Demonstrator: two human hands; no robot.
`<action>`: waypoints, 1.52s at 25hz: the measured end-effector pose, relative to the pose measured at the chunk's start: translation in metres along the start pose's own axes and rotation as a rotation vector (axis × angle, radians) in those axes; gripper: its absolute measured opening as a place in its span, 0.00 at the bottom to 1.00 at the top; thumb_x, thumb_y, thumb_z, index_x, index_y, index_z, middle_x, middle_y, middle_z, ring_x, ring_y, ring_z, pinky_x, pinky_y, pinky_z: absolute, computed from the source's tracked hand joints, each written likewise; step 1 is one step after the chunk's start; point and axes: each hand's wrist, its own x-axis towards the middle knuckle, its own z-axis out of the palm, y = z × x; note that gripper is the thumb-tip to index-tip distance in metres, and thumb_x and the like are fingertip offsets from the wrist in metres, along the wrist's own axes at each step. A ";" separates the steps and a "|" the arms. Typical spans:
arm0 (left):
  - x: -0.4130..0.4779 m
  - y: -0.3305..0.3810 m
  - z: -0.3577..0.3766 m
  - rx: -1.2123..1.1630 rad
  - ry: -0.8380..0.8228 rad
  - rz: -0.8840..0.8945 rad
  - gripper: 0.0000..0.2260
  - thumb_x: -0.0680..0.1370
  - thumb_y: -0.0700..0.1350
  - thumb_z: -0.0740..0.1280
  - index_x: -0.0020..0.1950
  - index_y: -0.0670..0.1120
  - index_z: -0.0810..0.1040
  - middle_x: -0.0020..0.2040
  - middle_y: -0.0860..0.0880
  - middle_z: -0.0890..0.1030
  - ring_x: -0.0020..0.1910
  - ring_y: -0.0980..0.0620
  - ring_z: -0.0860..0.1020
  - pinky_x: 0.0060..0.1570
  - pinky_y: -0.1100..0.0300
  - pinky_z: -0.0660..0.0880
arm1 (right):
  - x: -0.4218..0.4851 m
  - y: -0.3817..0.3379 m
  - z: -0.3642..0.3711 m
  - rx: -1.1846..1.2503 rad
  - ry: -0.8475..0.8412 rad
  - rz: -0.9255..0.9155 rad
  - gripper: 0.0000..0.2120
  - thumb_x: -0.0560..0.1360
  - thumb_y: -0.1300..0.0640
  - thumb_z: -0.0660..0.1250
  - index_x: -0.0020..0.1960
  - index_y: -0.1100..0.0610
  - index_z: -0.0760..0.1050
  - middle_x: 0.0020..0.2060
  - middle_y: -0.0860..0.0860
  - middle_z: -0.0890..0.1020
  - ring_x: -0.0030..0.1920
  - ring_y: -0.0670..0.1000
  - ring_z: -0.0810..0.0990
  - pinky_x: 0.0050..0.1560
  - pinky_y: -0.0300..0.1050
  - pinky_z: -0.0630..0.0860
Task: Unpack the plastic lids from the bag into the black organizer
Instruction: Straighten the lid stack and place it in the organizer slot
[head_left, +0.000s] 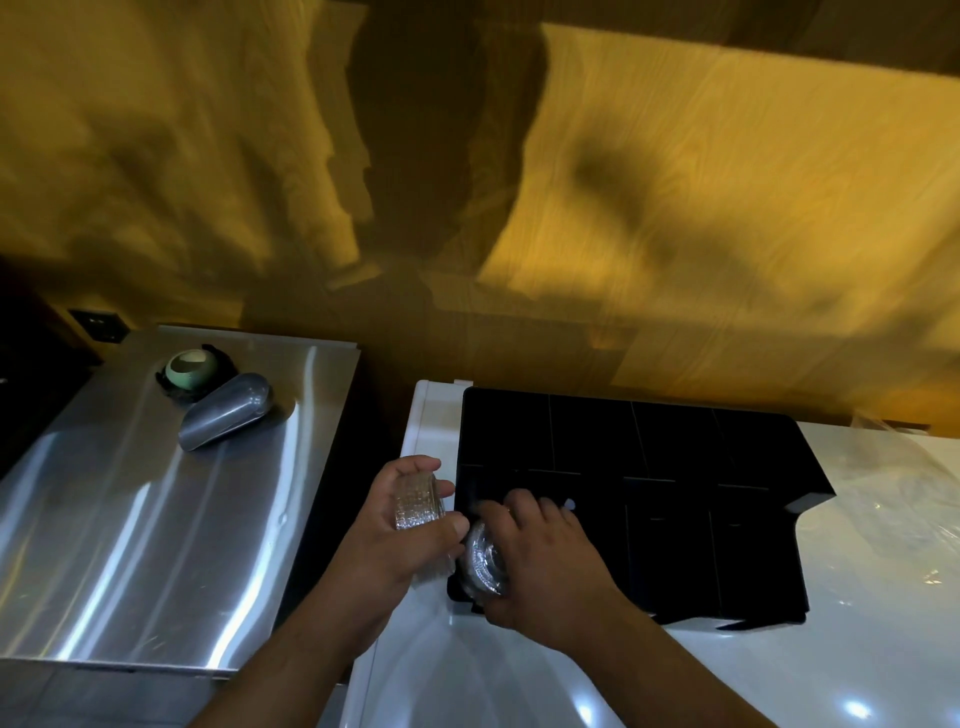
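Clear plastic shows in both hands: the left hand (400, 540) curls its fingers and thumb round a stack of lids (417, 501) held just off the left edge of the black organizer (675, 452). The right hand (545, 566) grips a second stack (484, 564) at the organizer's near-left corner, fingers draped over it, apparently lowering it into the near-left compartment; whether it already rests on the floor of that slot I cannot tell. The other compartments look dark and unfilled, though clear lids against black would be hard to spot, so I judge the task to be at an early stage: one stack going in, one waiting in the left hand, and perhaps more in the bag (898, 467), which lies crumpled and transparent on the white counter (467, 675) to the right of the organizer; its contents cannot be read. The organizer sits near the counter's left edge, and a dark gap separates that edge from the steel surface (130, 519), where a grey scoop (226, 418) and a green round object (190, 370) lie well apart from the work. The left hand hovers about over that edge, so a dropped lid could fall into the gap. The thin dividers are the edges to clear; the back row and the right-hand slots stand open to a reach from the front
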 end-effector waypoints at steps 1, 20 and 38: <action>-0.001 0.000 0.000 0.007 -0.007 -0.003 0.29 0.63 0.50 0.82 0.62 0.62 0.80 0.55 0.56 0.85 0.58 0.42 0.85 0.56 0.41 0.85 | 0.003 -0.002 0.004 -0.043 0.011 0.009 0.44 0.65 0.35 0.71 0.76 0.48 0.62 0.63 0.52 0.74 0.59 0.58 0.77 0.60 0.54 0.73; -0.016 -0.010 -0.001 0.009 -0.020 -0.025 0.30 0.62 0.51 0.83 0.63 0.62 0.80 0.56 0.55 0.85 0.54 0.47 0.87 0.51 0.46 0.86 | -0.023 -0.004 0.021 -0.071 0.106 0.062 0.32 0.71 0.39 0.73 0.71 0.52 0.75 0.68 0.52 0.80 0.70 0.57 0.76 0.73 0.57 0.71; -0.020 0.015 0.049 -0.139 -0.238 -0.176 0.27 0.67 0.53 0.75 0.66 0.53 0.80 0.59 0.41 0.86 0.57 0.41 0.86 0.50 0.47 0.83 | -0.045 -0.032 -0.060 0.785 0.304 0.107 0.27 0.65 0.40 0.79 0.57 0.41 0.69 0.59 0.33 0.73 0.60 0.40 0.77 0.52 0.36 0.81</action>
